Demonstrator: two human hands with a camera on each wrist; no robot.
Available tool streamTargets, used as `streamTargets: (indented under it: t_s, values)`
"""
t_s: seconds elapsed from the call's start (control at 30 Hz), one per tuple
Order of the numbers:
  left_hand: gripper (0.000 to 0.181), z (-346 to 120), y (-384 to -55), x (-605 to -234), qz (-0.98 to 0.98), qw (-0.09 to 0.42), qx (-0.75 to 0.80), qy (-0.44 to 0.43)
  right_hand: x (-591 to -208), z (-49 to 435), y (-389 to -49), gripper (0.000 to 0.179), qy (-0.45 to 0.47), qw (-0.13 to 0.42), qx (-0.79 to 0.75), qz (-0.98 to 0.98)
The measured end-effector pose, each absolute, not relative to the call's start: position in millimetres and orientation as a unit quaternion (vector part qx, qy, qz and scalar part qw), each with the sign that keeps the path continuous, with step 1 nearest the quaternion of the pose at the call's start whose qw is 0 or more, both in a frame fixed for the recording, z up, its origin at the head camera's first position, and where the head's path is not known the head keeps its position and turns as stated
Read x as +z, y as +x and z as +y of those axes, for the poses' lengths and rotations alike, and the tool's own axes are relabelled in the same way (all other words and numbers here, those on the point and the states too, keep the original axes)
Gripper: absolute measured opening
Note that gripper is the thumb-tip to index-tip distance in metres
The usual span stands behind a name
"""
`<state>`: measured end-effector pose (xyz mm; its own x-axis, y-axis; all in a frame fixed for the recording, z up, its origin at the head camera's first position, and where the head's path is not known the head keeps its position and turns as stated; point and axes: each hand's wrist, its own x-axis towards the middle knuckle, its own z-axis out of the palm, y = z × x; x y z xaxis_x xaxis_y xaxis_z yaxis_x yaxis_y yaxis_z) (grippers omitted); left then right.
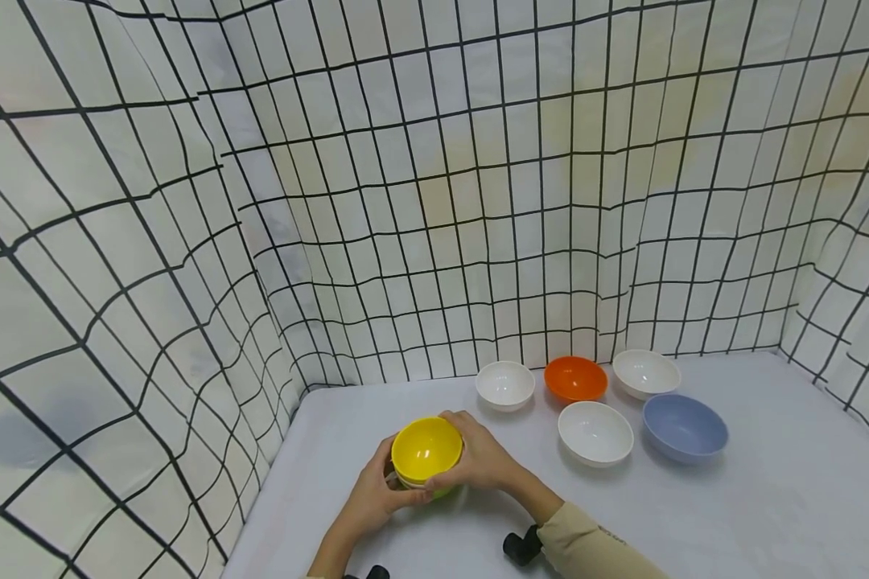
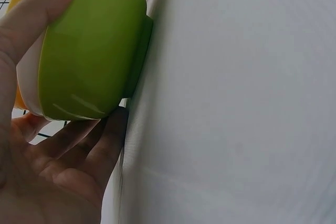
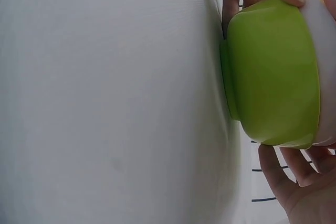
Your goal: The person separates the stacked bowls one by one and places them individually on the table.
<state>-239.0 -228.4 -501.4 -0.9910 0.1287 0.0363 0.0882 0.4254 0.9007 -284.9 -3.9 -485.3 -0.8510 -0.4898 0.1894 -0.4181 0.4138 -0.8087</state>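
Observation:
A stack of nested bowls stands on the white-covered table, held between both hands. On top is a yellow bowl (image 1: 426, 450), then a white bowl (image 3: 324, 66), with a green bowl (image 2: 94, 51) at the bottom. My left hand (image 1: 378, 492) grips the stack's left side, its thumb across the white and green bowls in the left wrist view. Around the other side curls my right hand (image 1: 481, 460), thumb at the front and fingers along the far side. The green bowl's foot is at the cloth in both wrist views.
To the right stand separate bowls: a small white bowl (image 1: 505, 386), an orange bowl (image 1: 575, 379), two more white ones and a blue bowl (image 1: 684, 428). A black object (image 1: 521, 547) is by the right sleeve. Grid-patterned cloth walls (image 1: 434, 201) border the table (image 1: 789, 482).

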Motion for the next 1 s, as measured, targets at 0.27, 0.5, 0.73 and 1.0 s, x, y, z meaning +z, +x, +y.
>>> streamTargets:
  t_s: [0.27,0.5,0.73,1.0]
  values:
    - [0.102,-228.6,-238.3,-501.0,0.842,0.021,0.535,0.066,-478.0,0.4,-284.5,0.098,-0.277,0.018,-0.486,0.829]
    - [0.104,-228.7,-239.3,-500.5,0.843,0.030,0.533,0.067,-465.1,10.0,-281.9,0.100,-0.248,0.010,-0.514,0.821]
    - [0.111,-229.2,-239.7,-500.9,0.843,0.037,0.532,0.072,-458.3,21.3,-279.8,0.095,-0.220,-0.009,-0.555,0.802]
    - [0.107,-227.1,-240.7,-501.1,0.841,0.032,0.537,0.065,-457.0,31.2,-276.4,0.106,-0.169,-0.020,-0.567,0.806]
